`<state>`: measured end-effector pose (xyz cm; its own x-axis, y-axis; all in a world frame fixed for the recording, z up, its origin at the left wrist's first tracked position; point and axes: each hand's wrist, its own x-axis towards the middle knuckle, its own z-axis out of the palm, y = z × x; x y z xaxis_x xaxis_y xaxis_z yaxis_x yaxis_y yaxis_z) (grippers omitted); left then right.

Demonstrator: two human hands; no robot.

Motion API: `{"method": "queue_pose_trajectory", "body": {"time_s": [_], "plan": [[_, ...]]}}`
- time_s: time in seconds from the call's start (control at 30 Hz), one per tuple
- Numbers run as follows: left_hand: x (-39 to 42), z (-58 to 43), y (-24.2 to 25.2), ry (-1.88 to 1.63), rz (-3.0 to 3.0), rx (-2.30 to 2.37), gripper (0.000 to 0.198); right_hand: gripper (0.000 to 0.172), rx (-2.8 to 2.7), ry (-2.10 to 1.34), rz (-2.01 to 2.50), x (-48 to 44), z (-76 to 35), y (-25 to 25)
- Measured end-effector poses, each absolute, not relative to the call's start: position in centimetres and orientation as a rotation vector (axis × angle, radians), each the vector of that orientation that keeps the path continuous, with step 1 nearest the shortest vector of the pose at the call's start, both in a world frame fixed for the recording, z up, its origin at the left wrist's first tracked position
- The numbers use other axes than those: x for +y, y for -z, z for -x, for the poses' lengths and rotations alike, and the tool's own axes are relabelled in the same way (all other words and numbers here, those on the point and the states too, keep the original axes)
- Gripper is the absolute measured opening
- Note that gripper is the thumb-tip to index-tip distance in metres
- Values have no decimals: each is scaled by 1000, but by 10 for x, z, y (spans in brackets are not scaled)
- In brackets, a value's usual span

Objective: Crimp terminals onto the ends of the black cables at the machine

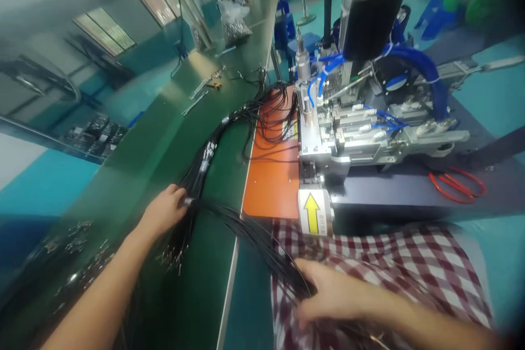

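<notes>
A bundle of black cables (254, 238) stretches from the green bench to my lap. My left hand (169, 206) is closed on the silvery tied end of this bundle, above the bench. Near the checkered cloth, my right hand (320, 291) wraps round the same bundle lower down, its fingers partly behind the cables. A second long bundle of black cables (209, 147) lies along the bench beside my left hand, with light bands round it. Its far part spreads over the orange plate (273, 175).
A metal machine (353, 131) with blue tubes stands on the right, behind a white box with a yellow arrow (314, 212). Wrenches (196, 101) and a plastic bag of small parts (234, 24) lie farther up the green bench (143, 147). Red cord (457, 185) rests at the right.
</notes>
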<state>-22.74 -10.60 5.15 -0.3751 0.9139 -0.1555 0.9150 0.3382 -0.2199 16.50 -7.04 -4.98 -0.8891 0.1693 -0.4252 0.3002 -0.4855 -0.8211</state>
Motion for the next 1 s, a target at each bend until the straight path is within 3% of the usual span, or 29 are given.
{"method": "queue_pose_trajectory", "body": {"time_s": [0.13, 0.27, 0.33, 0.47, 0.63, 0.8, 1.0], "plan": [[-87, 222, -105, 367, -1861, 2668, 26, 28, 1278, 2749, -677, -69, -166, 25], [-25, 215, -167, 195, -1916, 2880, 27, 36, 1087, 2963, -511, -63, -142, -9], [11, 214, -176, 54, -1870, 2988, 33, 31, 1162, 3075, -527, -65, -113, -18], [58, 210, -131, -96, -1726, 2951, 40, 20, 1197, 3256, -835, -72, -56, -5], [33, 202, -51, -120, -1684, 2724, 37, 19, 1440, 2864, -1101, -73, -45, 43], [-33, 173, -16, -335, -1645, 2530, 30, 6, 1677, 2540, -1053, -72, -54, 56], [-71, 125, 4, -524, -1390, 2263, 62, 14, 2113, 2143, -845, -71, -56, 35]]}}
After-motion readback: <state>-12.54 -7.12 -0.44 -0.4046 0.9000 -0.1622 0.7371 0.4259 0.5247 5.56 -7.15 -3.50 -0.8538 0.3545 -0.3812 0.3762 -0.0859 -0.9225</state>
